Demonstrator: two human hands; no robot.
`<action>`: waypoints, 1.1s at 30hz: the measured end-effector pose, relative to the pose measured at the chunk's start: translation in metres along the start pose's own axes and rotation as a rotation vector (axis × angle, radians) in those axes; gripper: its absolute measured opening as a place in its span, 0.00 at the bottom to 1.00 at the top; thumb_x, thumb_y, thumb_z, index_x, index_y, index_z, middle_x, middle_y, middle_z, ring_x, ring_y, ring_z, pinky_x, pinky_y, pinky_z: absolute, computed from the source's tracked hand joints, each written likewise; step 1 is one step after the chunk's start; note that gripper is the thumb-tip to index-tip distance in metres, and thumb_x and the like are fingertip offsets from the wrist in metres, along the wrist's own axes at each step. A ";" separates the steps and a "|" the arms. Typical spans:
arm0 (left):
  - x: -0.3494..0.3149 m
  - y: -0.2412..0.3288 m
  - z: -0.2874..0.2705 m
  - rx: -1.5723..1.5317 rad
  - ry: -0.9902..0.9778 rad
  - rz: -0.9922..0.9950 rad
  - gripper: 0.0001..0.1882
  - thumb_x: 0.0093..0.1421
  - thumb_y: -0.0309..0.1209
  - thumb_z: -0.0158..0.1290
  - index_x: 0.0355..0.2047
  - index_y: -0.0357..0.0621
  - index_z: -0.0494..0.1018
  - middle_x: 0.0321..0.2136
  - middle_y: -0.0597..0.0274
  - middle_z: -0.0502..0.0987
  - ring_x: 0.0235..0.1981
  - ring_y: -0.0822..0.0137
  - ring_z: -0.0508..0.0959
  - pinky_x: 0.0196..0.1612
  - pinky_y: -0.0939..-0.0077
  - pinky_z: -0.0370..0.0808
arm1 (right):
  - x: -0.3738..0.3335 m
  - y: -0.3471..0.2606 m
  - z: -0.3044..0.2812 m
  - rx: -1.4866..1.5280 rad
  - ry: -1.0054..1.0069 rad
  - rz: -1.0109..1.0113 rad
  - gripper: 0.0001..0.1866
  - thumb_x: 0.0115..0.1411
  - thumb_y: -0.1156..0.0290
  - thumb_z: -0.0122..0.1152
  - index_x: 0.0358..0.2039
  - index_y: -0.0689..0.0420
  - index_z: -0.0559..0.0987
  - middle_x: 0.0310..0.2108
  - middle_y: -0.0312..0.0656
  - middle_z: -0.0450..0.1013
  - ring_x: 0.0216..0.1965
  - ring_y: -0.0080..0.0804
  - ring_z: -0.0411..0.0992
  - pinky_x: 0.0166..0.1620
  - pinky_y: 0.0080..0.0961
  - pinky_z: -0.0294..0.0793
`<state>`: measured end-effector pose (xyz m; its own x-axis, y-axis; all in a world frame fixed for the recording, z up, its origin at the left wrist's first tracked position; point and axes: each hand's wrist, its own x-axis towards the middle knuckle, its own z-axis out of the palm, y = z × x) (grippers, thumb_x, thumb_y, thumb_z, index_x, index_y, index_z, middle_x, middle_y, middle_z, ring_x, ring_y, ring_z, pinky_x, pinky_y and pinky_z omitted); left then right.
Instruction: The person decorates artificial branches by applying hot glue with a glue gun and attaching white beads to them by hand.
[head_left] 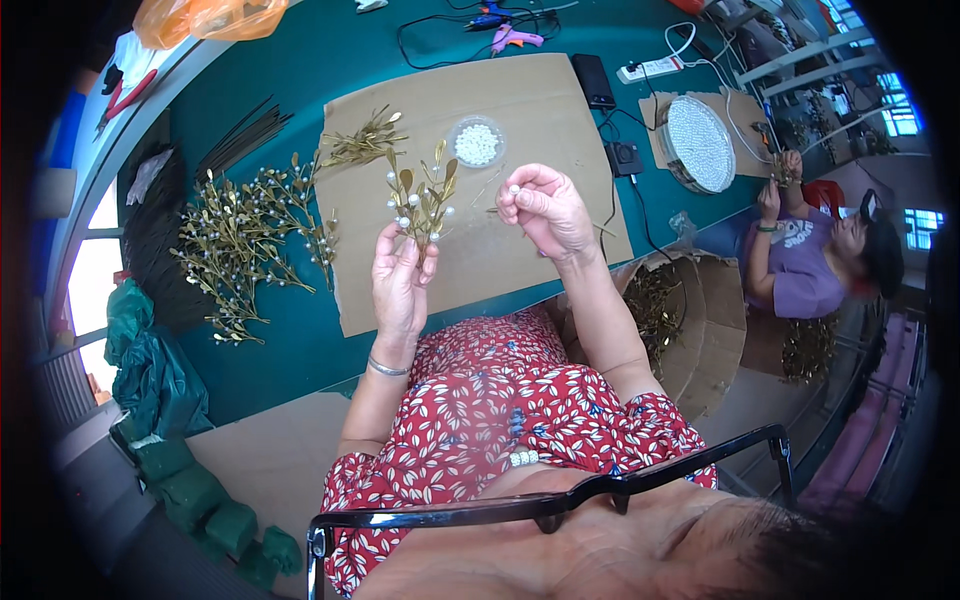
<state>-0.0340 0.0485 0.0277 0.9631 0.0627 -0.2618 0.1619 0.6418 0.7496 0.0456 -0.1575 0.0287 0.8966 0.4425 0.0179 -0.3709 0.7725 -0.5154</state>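
Note:
In my left hand (398,285) an upright sprig (420,205) of golden leaves, dotted with white beads, is held by its lower stem. To its right, my raised right hand (550,212) pinches a small white bead (514,189) between thumb and fingertips, apart from the sprig. Just beyond both hands, a clear round dish (451,150) full of white beads sits on a cardboard sheet (540,110). Some golden leaf sprigs without visible beads (362,142) lie at the sheet's far left. A heap of beaded sprigs (230,235) spreads over the green table left of the sheet.
Dark thin stems (245,138) lie far left. At the back are a pink glue gun (515,39), cables and a white power strip (650,69). A round tray (668,140) of beads stands right. A cardboard box (715,335) holds sprigs; beyond it, a co-worker (805,260) handles something.

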 end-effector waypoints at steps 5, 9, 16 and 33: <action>-0.012 -0.002 0.006 0.022 -0.012 -0.008 0.14 0.62 0.28 0.46 0.48 0.46 0.62 0.31 0.57 0.73 0.23 0.75 0.68 0.22 0.89 0.61 | -0.019 -0.004 0.014 -0.183 0.022 -0.106 0.09 0.52 0.82 0.59 0.35 0.65 0.76 0.31 0.46 0.75 0.30 0.27 0.73 0.34 0.19 0.73; -0.020 -0.005 0.006 0.039 -0.023 0.016 0.15 0.62 0.27 0.47 0.49 0.46 0.62 0.31 0.56 0.73 0.23 0.75 0.68 0.22 0.89 0.62 | -0.030 -0.004 0.022 -0.287 0.091 -0.171 0.09 0.48 0.84 0.61 0.33 0.65 0.76 0.31 0.47 0.74 0.29 0.28 0.71 0.32 0.21 0.71; -0.030 -0.004 0.016 0.095 -0.041 0.046 0.16 0.62 0.26 0.47 0.50 0.43 0.61 0.30 0.57 0.74 0.23 0.77 0.68 0.23 0.89 0.61 | -0.041 -0.009 0.044 -0.550 0.118 -0.282 0.08 0.49 0.85 0.61 0.31 0.65 0.78 0.30 0.41 0.74 0.33 0.24 0.72 0.36 0.17 0.73; -0.030 -0.004 0.016 0.190 -0.018 0.084 0.18 0.62 0.23 0.46 0.52 0.42 0.60 0.31 0.60 0.73 0.22 0.79 0.66 0.28 0.88 0.66 | -0.041 -0.015 0.050 -0.959 0.103 -0.355 0.08 0.46 0.85 0.62 0.29 0.66 0.79 0.28 0.41 0.74 0.31 0.25 0.72 0.34 0.18 0.72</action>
<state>-0.0601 0.0321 0.0422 0.9784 0.0951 -0.1834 0.1165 0.4790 0.8701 0.0020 -0.1641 0.0788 0.9502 0.1833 0.2519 0.2279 0.1423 -0.9632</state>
